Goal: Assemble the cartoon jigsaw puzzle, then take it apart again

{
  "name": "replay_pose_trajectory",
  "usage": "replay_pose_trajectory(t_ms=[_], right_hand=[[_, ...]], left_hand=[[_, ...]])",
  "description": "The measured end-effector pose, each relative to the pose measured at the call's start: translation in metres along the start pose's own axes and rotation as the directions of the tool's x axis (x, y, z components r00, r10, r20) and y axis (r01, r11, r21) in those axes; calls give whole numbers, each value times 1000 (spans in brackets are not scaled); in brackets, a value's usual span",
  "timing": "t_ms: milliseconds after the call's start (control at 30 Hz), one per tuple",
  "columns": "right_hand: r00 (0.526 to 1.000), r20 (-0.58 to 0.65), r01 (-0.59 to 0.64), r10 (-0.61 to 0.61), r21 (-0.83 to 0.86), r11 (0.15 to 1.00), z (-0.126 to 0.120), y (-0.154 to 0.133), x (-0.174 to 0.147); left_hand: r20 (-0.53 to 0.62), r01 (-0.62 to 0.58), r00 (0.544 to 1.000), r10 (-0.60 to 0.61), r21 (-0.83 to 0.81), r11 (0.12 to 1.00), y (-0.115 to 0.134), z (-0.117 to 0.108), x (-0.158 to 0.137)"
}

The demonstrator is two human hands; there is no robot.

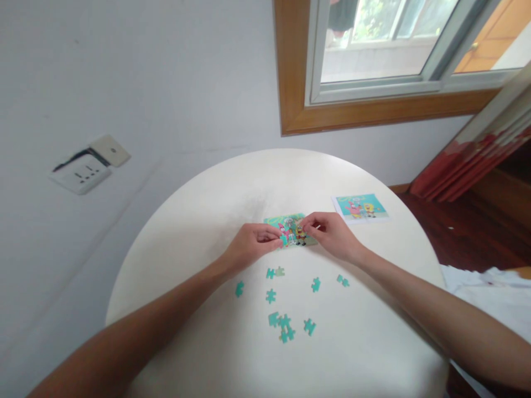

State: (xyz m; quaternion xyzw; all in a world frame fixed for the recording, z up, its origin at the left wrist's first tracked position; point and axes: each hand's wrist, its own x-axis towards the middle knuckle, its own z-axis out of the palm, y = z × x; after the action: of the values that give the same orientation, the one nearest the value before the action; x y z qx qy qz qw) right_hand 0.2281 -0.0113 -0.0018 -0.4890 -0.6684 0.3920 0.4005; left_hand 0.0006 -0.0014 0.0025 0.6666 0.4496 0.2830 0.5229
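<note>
A partly assembled jigsaw puzzle (289, 235) with cartoon figures lies on the white round table (199, 221). At its left side is my left hand (258, 241), fingers closed, with a small teal puzzle piece (284, 240) at the fingertips. My right hand (332, 234) reaches over the puzzle's right part, thumb and forefinger pinched together over the yellow figure. Whatever those fingers pinch is too small to make out. Both hands cover parts of the puzzle's edges.
Loose teal pieces, such as one puzzle piece (271, 296), lie scattered nearer to me, several of them in a small heap (285, 326). A reference picture card (360, 208) rests to the right. Behind the table stand a wall with a socket (81, 174) and a window (373, 50).
</note>
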Motion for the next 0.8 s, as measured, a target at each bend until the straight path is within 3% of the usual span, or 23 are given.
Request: replay_pose_trajectory(t_ms=[233,400,533,633,800], right_hand=[[989,147,-53,15,258,965,22,-8,-14],[980,172,-148,95,325,934,25,-9,-15],[985,112,-158,128,335,929,16,-1,-7],[986,26,-166,166,308,937,1,2,2],[979,-117,-156,167,98,983,-29,2,13]], left_hand=[[42,10,999,-7,-57,998,5,10,-6],[39,-45,998,46,-8,999,3,11,-6],[-68,-170,980,188,210,963,0,3,1],[-132,-201,949,287,449,871,-4,-5,6],[-94,-285,903,419,600,748,-15,-12,12]])
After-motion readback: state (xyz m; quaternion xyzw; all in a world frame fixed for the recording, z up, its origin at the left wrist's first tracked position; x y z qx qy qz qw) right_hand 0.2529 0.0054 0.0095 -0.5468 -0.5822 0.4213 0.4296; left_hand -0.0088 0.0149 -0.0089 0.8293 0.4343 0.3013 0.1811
